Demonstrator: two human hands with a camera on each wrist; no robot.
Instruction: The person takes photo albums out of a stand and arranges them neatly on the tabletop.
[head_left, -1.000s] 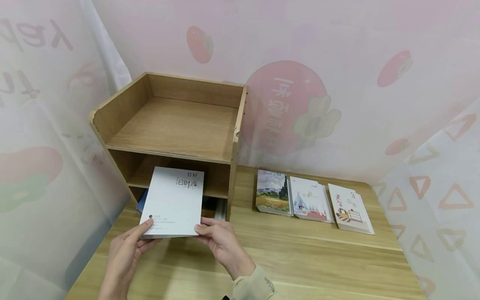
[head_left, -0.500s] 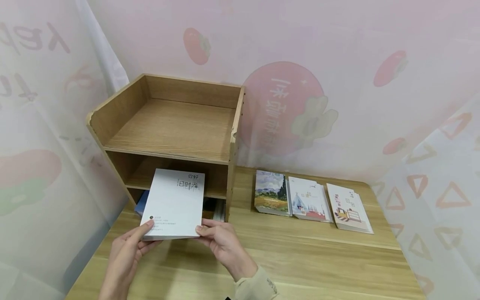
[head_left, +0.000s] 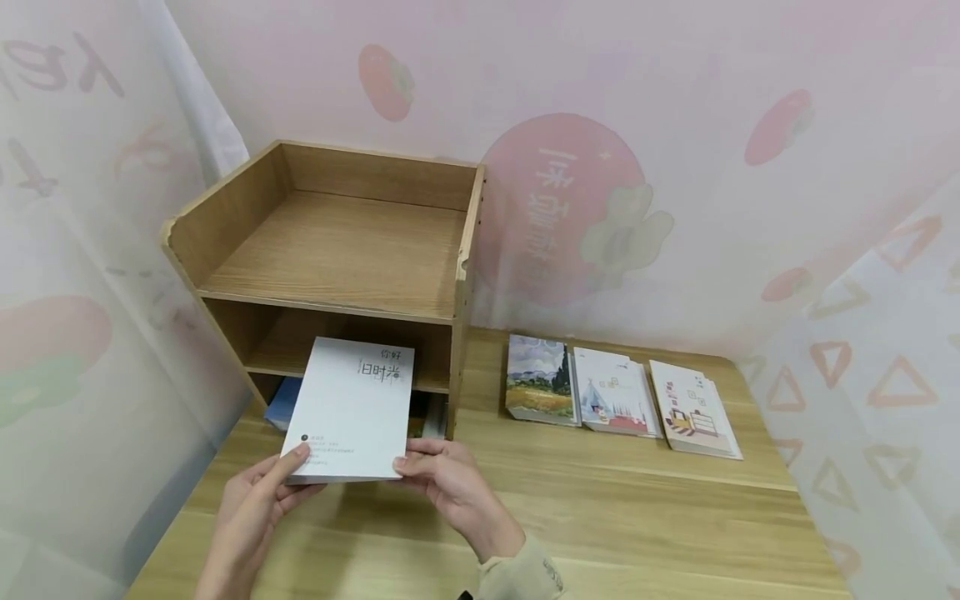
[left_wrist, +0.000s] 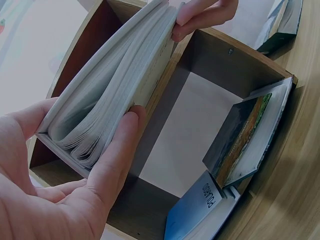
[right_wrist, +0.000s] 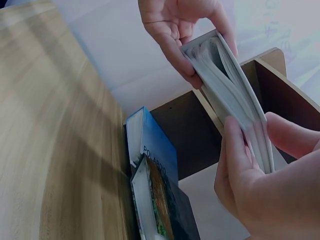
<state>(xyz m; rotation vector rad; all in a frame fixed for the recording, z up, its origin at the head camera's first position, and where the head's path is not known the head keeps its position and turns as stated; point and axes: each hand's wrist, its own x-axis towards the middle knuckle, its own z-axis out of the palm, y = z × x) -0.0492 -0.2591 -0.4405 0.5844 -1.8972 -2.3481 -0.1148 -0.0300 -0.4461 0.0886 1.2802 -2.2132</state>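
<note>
A white album point(head_left: 352, 408) with dark lettering on its cover is held flat by both hands in front of the shelf's middle compartment. My left hand point(head_left: 251, 504) grips its near left corner, thumb on the cover and fingers beneath. At the near right corner my right hand point(head_left: 450, 483) pinches it the same way. Thick, bowed pages point(left_wrist: 107, 95) show between the covers in the left wrist view. The album's far end overlaps the compartment opening in the head view.
The wooden shelf point(head_left: 330, 304) stands on the wooden table point(head_left: 600, 517). In its bottom compartment are a blue POLAROID album point(right_wrist: 160, 147) and a dark landscape-cover album point(left_wrist: 240, 135). To the right lie a landscape album point(head_left: 537, 375), a tent-picture album point(head_left: 611, 392) and a furniture-picture album point(head_left: 690, 408).
The head view has shifted slightly, so the shelf and the right-hand albums appear a little further left. Both hands keep their hold, and the white album sits nearly the same.
</note>
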